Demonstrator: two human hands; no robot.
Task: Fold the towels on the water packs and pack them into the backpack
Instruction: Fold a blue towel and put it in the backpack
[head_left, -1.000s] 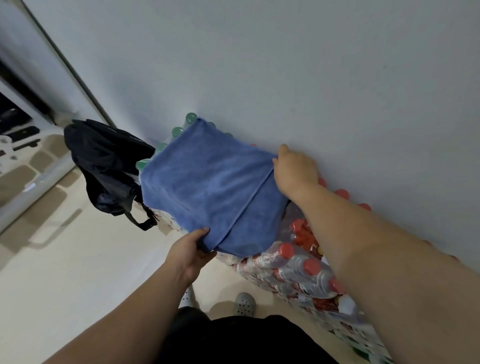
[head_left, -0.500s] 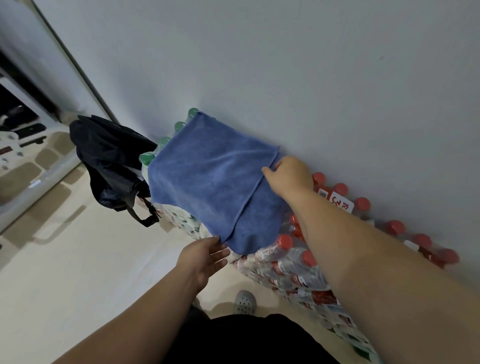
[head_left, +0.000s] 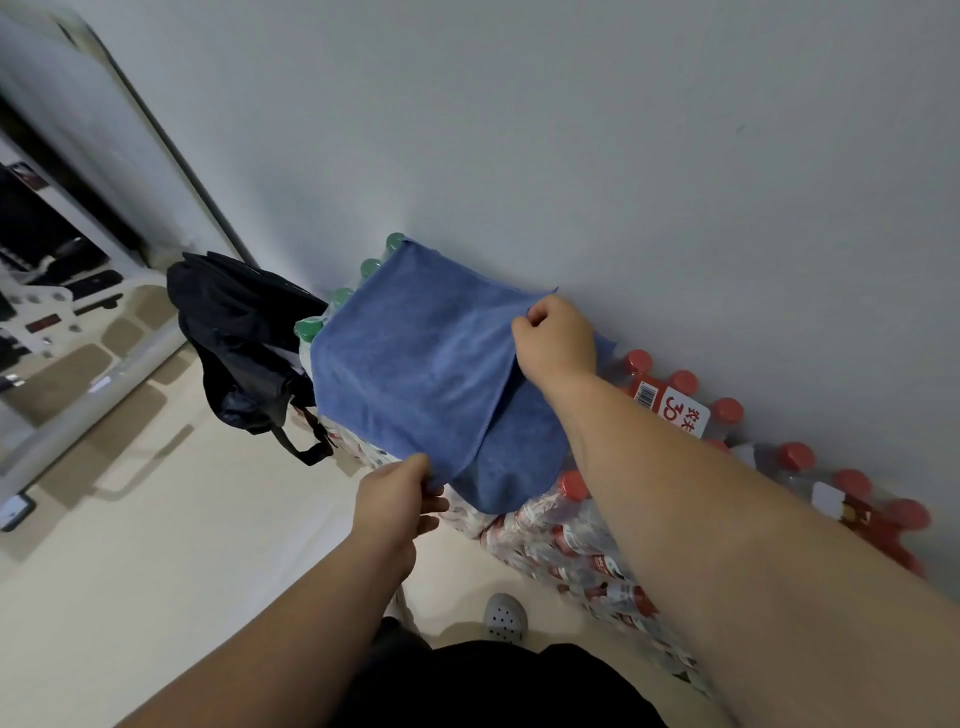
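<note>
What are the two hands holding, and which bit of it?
Both hold the blue towel. The left hand pinches the near corner of its folded-over top layer. The right hand pinches that layer's far corner.

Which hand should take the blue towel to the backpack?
Left, probably: left hand pinches the blue towel at its near edge, nearer the black backpack; right hand grips its corner by the wall.

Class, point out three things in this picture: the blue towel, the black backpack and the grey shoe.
blue towel (head_left: 415, 379), head view, middle of its top layer.
black backpack (head_left: 239, 332), head view, its dark body.
grey shoe (head_left: 505, 618), head view, its perforated toe.
</note>
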